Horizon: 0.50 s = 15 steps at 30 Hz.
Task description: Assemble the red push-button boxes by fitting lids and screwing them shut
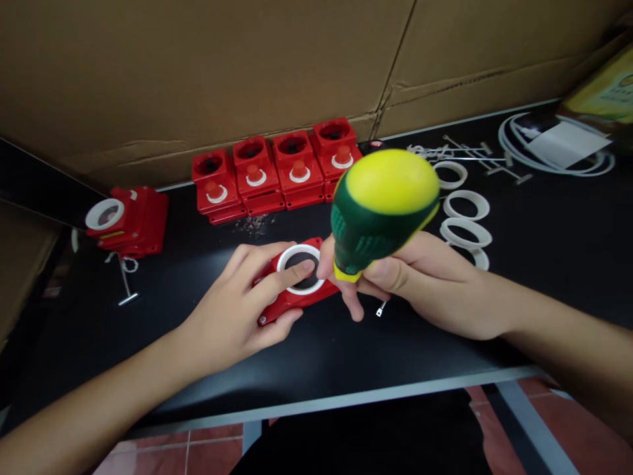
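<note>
My left hand [250, 300] is closed round a red housing [297, 305] on the table, a finger lying across the dark round window inside its white ring [283, 261]. In my right hand [420, 280] is a screwdriver [368, 227] with a thick yellow and green handle, held upright above the right end of the housing. The hand hides its shaft and tip. A small silver metal end with a hole [380, 309] shows below my right fingers; the rest of that piece is hidden.
Several red housings [260, 175] stand in a row against the cardboard [222, 72]. Another red unit [148, 221] with a small T-bar hammer [126, 284] sits at left. White rings [467, 206], metal T-bars [487, 158] and a coiled white cable [504, 142] lie at right.
</note>
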Available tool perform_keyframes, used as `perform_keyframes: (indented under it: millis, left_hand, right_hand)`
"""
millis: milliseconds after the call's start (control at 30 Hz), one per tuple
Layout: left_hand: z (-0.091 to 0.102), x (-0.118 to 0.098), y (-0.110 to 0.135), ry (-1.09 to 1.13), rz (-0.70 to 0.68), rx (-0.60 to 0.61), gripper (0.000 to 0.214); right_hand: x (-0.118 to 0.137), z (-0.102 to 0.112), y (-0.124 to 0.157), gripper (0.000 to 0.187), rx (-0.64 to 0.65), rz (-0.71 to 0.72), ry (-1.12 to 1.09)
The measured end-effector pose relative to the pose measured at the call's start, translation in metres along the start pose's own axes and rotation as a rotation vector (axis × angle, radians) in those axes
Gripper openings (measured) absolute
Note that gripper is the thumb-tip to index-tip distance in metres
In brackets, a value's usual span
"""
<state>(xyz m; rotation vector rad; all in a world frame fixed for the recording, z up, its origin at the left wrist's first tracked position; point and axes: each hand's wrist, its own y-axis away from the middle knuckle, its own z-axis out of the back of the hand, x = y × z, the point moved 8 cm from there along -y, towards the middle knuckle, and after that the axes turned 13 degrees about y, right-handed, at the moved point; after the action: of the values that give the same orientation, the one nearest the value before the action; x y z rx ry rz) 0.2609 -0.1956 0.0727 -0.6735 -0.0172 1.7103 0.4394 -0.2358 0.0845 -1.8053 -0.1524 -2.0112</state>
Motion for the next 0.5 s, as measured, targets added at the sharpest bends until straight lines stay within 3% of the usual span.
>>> perform_keyframes:
  millis: [267,500]
  left_hand:
    - [-0.0017,0.0029,0.0023,0.062,0.039,0.027,0.044]
    - [-0.0028,0.0019,0.0030,0.077,0.035,0.027,0.043]
  right_hand:
    - [-0.0034,0.0007,-0.0035,0.022,-0.035,0.002,-0.074]
    - [-0.0066,-0.0001,-0.0060,0.031,-0.087,-0.080,-0.134]
